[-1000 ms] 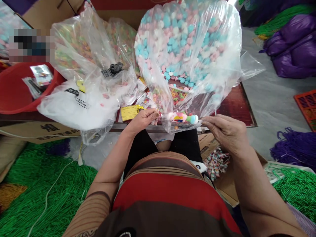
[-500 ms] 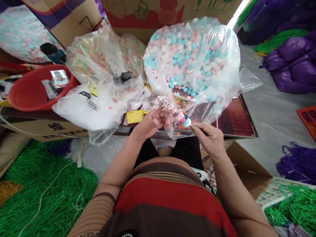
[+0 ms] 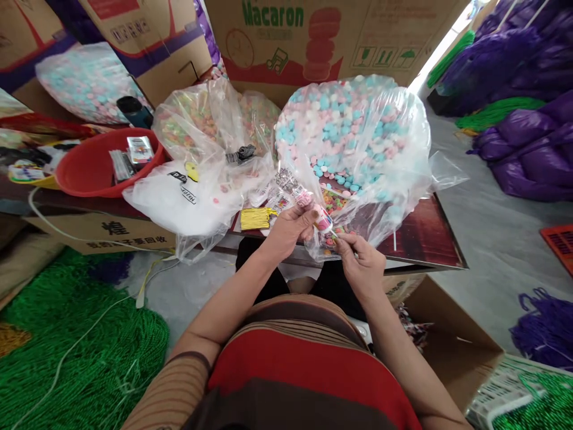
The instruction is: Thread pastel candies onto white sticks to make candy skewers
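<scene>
My left hand is closed around the middle of a wrapped candy skewer, a pink, white and blue candy in clear printed film. My right hand pinches the stick at its lower end. The upper part of the wrapper points away from me, towards the printed clear bags on the table. Beside my left hand lies a bundle of yellow twist ties. Just beyond my hands, an open plastic bag holds small ring-shaped candies.
A big clear bag of pink, blue and white candies fills the table's right. Left of it are a bag of orange-green candies, white printed bags and a red basin. An open carton stands by my right side.
My left hand has come from loosely curled beside the wrapper to gripping the candy. My right hand has moved slightly left and down, still on the stick. The view has shifted up.
</scene>
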`<state>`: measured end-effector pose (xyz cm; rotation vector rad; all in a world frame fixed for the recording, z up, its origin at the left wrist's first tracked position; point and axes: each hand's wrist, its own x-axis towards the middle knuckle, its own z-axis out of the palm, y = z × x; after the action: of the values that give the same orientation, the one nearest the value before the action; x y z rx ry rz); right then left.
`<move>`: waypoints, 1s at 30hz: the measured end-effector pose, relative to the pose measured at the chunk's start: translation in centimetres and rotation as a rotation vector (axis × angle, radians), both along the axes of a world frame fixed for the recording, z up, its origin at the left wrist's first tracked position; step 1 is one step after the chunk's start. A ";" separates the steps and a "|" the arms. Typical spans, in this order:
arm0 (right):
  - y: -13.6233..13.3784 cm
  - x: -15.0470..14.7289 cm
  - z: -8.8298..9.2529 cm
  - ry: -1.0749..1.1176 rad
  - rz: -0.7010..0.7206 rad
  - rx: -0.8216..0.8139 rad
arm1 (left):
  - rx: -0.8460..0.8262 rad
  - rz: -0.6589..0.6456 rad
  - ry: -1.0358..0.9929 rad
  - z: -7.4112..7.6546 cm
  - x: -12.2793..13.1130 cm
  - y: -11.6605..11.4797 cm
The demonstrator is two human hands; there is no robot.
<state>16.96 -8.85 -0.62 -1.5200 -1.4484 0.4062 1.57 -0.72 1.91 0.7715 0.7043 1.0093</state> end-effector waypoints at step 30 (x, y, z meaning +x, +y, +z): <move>4.3 -4.7 -3.3 0.721 0.370 -0.593 | 0.679 -0.202 1.405 -1.5 -4.1 -1.4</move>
<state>12.22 -4.50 -3.94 -1.3031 -1.0469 1.5425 -2.51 -2.14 0.45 2.1645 1.4290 0.3611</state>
